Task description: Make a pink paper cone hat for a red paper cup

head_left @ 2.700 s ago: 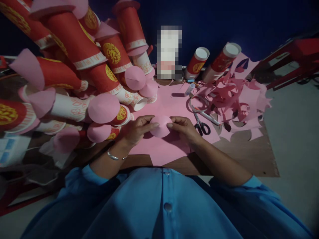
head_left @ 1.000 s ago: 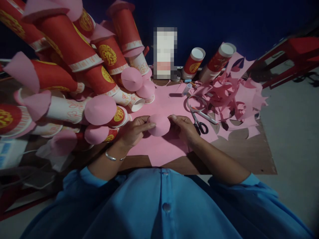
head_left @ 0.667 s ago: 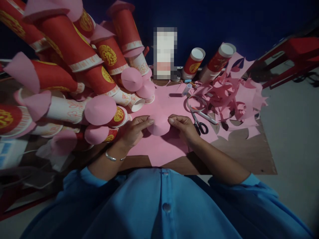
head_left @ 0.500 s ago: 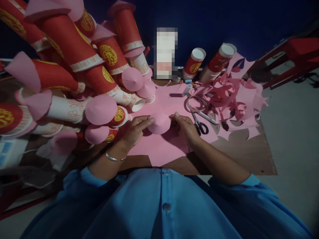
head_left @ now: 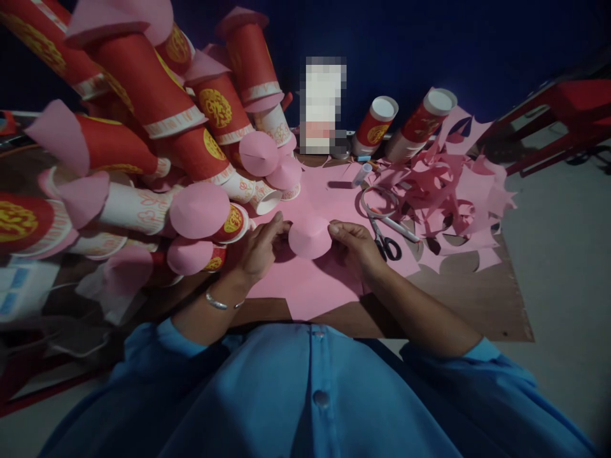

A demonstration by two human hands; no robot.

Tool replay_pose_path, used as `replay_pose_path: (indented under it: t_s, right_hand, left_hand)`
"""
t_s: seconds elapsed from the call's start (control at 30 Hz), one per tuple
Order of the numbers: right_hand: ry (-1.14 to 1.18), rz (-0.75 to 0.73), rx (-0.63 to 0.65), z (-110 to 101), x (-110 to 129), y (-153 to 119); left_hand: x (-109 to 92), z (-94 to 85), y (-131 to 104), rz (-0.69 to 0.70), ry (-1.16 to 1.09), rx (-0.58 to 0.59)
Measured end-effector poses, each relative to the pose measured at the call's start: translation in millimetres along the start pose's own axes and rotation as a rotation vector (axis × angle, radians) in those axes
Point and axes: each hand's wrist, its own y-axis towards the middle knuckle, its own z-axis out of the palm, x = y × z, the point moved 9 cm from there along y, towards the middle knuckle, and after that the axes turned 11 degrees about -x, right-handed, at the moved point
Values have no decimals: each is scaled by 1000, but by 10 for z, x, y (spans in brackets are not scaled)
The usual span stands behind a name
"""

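Note:
A shallow pink paper cone [head_left: 310, 240] is held between my two hands, its tip upward, above a pink paper sheet [head_left: 312, 286]. My right hand [head_left: 354, 247] pinches the cone's right edge between thumb and fingers. At the left edge, my left hand [head_left: 263, 249] has its fingers curled against the cone, with the thumb raised off it; part of those fingers is hidden. Just right of my right hand lie black-handled scissors [head_left: 389, 247]. A glue stick [head_left: 361, 174] stands on the sheet beyond.
Red and white paper-cup towers [head_left: 147, 89] with pink cone tops crowd the left. Pink paper scraps [head_left: 458, 191] pile up at right, near a roll of clear tape [head_left: 379, 202] and a white pen [head_left: 401, 229]. Two red cup stacks [head_left: 377, 127] stand behind. A red stool [head_left: 568, 114] is far right.
My left thumb has lifted off the cone's left edge. The right thumb has come down onto its right edge. The whole view has shifted slightly.

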Motion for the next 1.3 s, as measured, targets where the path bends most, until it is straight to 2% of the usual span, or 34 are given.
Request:
replay_pose_path:
  t_s: [0.07, 0.17, 0.27, 0.4, 0.57, 0.67, 0.93, 1.13, 1.3]
  right_hand:
    - [-8, -2, 11, 6, 3, -4]
    - [-31, -85, 23, 32, 79, -11]
    - [-26, -111, -1, 32, 89, -6]
    - [4, -65, -23, 33, 52, -12]
    - [37, 30, 109, 170, 25, -70]
    - [60, 82, 126, 189, -11, -79]
    - [38, 105, 223, 281, -31, -137]
    - [36, 86, 224, 281, -37, -127]
    - [90, 166, 223, 303, -67, -129]
  left_hand:
    - [-10, 1, -3, 21, -24, 13]
    - [-26, -31, -8, 67, -23, 6]
    - [-8, -22, -23, 60, 6, 33]
    - [-23, -10, -38, 65, 53, 31]
    - [-29, 16, -47, 78, 86, 51]
    - [-24, 36, -49, 85, 99, 78]
    - [-112, 160, -93, 188, 130, 197]
    - [-115, 170, -103, 187, 158, 197]
    - [-70, 147, -85, 128, 122, 175]
